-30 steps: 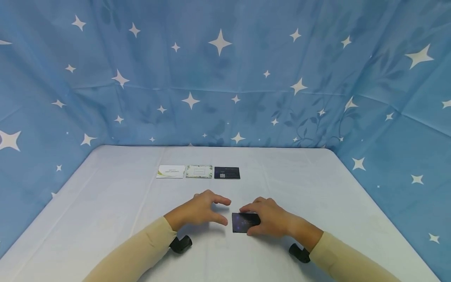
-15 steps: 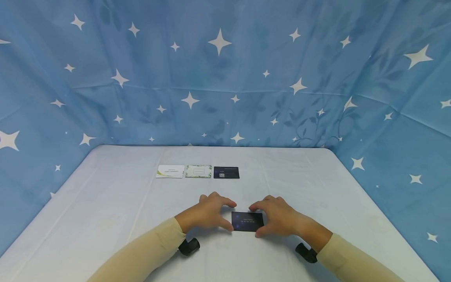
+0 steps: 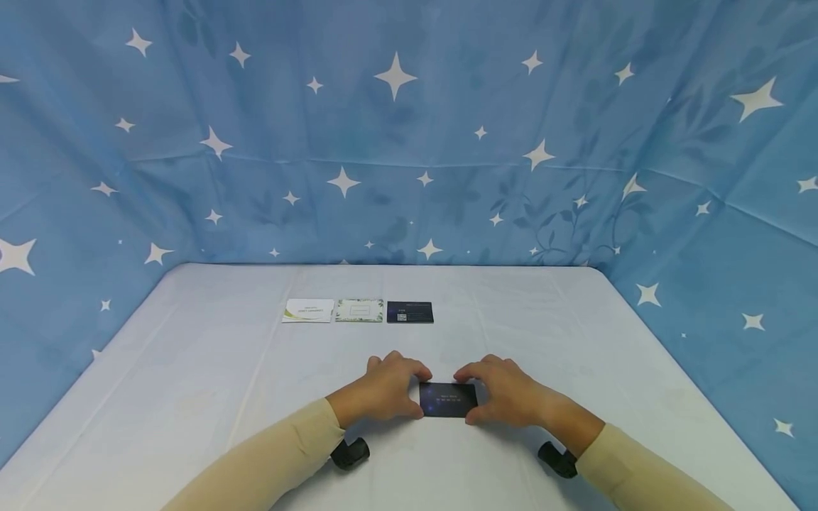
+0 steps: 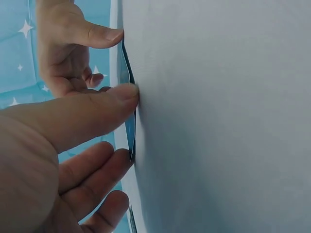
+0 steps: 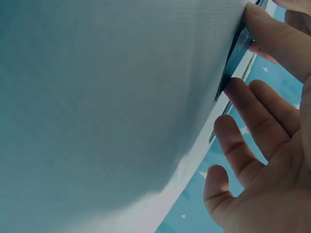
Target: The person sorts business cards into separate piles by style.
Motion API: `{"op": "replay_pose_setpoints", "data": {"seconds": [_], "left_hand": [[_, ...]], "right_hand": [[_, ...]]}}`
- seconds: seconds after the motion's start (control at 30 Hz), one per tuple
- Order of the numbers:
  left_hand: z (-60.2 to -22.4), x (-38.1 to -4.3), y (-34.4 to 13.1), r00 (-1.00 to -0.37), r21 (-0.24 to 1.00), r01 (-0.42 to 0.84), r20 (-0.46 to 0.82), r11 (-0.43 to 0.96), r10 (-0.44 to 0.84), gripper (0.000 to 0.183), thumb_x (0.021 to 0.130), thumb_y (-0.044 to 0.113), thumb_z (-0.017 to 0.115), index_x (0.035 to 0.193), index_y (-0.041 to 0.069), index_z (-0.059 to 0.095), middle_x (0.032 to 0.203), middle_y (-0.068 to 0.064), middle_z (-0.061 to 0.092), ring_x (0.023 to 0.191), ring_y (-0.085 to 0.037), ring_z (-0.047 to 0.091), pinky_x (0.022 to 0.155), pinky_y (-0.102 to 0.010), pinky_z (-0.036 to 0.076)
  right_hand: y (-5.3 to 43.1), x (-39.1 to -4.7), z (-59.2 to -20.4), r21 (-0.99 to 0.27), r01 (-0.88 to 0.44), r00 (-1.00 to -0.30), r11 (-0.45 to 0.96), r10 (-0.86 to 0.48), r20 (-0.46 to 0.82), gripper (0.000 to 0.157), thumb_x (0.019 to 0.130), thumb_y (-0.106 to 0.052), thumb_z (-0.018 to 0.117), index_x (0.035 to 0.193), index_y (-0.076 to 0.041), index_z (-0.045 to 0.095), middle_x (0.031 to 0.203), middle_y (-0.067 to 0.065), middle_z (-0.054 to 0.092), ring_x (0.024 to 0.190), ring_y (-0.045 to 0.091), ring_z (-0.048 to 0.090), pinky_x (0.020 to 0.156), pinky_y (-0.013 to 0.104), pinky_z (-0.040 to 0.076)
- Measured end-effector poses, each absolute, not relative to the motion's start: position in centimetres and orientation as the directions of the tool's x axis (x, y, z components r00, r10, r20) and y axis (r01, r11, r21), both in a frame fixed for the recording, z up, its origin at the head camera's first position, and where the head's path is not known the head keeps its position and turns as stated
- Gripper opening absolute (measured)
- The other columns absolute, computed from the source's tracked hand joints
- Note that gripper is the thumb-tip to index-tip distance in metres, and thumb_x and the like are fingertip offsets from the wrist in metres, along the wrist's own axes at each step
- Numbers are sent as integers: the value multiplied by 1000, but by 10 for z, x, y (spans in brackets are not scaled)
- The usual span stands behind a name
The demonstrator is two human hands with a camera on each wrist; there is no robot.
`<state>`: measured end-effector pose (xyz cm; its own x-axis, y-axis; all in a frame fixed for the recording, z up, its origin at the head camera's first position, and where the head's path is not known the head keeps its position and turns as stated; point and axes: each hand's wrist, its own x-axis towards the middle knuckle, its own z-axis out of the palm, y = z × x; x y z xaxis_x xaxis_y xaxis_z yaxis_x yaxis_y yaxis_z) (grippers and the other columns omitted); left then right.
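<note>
A dark business card [image 3: 449,399] with small pale print lies near the middle of the white table. My left hand [image 3: 390,387] pinches its left end, thumb at the near edge and a finger at the far edge. At the other end my right hand [image 3: 510,392] holds it the same way between thumb and fingers. The left wrist view shows the card [image 4: 130,133] edge-on, slightly bowed and close to the cloth. In the right wrist view, the card [image 5: 235,58] sits between thumb and fingertip, the remaining fingers loosely bent.
Farther back lie three cards in a row: a white one [image 3: 308,311], a leaf-bordered one [image 3: 359,311] and a dark one [image 3: 410,312]. Behind the white-covered table [image 3: 543,305] hangs a blue star-patterned curtain [image 3: 447,213]. Each wrist carries a black camera.
My left hand has moved right and taken hold of the card's left end. The right hand has slid back to the card's right end, uncovering more of its face.
</note>
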<state>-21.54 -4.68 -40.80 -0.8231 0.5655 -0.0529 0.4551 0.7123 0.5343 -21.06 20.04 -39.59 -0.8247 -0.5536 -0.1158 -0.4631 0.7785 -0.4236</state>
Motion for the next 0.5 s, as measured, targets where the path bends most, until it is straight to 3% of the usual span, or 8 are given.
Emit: {"op": "replay_pose_setpoints", "data": {"seconds": [0.27, 0.5], "left_hand": [[-406, -214, -47, -832, 559, 423, -72, 713, 550, 55, 73, 26, 91, 122, 14, 70, 110, 8, 65, 99, -14, 47, 83, -38, 31], [-402, -227, -59, -867, 632, 323, -101, 704, 489, 49, 79, 28, 86, 124, 20, 68, 116, 0, 58, 104, -26, 44, 86, -45, 35]], "right_hand": [[202, -213, -397, -483, -474, -812, 736, -578, -83, 58, 77, -33, 86, 126, -10, 65, 118, 0, 65, 111, 24, 53, 96, 54, 39], [193, -223, -395, -495, -415, -858, 763, -509, -65, 60, 80, -32, 85, 131, -10, 62, 124, -1, 62, 119, 27, 53, 102, 52, 40]]}}
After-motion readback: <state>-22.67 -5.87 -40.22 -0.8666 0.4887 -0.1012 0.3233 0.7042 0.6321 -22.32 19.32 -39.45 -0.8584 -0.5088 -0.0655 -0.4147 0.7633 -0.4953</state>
